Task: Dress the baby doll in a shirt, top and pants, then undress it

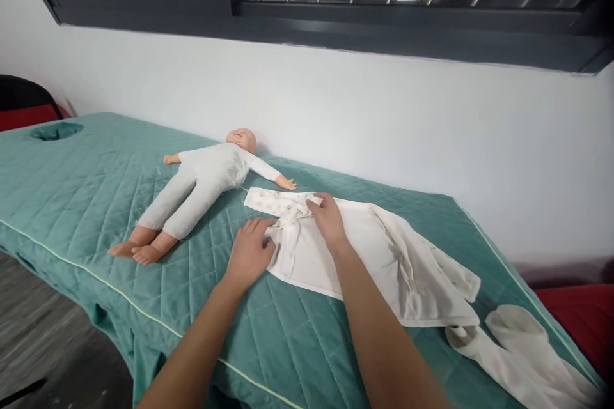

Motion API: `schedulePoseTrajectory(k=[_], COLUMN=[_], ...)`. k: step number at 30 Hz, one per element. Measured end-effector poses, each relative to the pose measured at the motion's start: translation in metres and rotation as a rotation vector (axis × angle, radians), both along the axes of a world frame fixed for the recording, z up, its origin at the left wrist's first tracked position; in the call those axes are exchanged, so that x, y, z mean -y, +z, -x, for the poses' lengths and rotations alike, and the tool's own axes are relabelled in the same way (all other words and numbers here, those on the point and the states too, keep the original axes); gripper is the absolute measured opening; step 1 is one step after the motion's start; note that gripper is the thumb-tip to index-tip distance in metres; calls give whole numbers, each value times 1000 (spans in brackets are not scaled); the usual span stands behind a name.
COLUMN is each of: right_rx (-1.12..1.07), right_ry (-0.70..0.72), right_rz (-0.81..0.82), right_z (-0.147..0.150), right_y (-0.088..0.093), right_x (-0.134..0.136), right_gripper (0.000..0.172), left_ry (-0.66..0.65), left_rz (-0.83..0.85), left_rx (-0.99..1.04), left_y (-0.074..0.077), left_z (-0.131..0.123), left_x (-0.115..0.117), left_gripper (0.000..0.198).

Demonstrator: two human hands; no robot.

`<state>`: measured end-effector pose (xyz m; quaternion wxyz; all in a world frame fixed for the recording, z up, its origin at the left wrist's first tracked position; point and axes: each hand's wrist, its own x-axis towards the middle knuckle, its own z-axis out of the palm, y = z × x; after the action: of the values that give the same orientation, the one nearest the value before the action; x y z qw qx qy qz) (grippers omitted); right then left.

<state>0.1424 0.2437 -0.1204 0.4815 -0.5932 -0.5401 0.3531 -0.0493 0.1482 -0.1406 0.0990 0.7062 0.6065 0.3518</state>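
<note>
Garment: white soft-cotton baby wrap top w/ faint print (369,249), spread flat on the teal quilted bed cover (96,172), 1 sleeve pointing toward the doll. Lies just beside the doll's arm, not touching it as far as I can tell.
L hand (249,249): palm down at the top's near-left hem, partly on cloth, partly on cover. Fingers straight, close together, gripping nothing. Prob. pins the edge so the fabric stays taut.
R hand (329,217): rests on the top's middle, at a bunched bit w/ tie strings. Fingers together, slightly bent over the bunch; can't tell if they pinch it or just press.
Doll: plastic baby doll in white one-piece suit (201,182), on its back, arms out, bare feet toward the bed's near edge. Well left of both hands.
Spare cloth: 2nd white garment, looks like leggings (522,345), crumpled at the right end, touching the top's far hem.
Backdrop: white wall, dark-framed window (336,19) above.
</note>
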Motion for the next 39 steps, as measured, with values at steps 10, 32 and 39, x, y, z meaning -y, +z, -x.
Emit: schedulePoseTrajectory(k=[10,32,39], right_rx=[-436,495,546], right_ry=[304,-104,233], right_rz=[12,-160,-77], right_z=[-8,-123,50], right_y=[24,40,65], right_x=[11,79,-43], right_gripper=[56,43,80], left_ry=[274,176,404], left_rz=[-8,-207,-93], left_rx=[454,127,-31], left_y=[4,31,84], left_z=[-3,23,163], left_x=[-15,-15,-77], left_gripper=[29,26,52])
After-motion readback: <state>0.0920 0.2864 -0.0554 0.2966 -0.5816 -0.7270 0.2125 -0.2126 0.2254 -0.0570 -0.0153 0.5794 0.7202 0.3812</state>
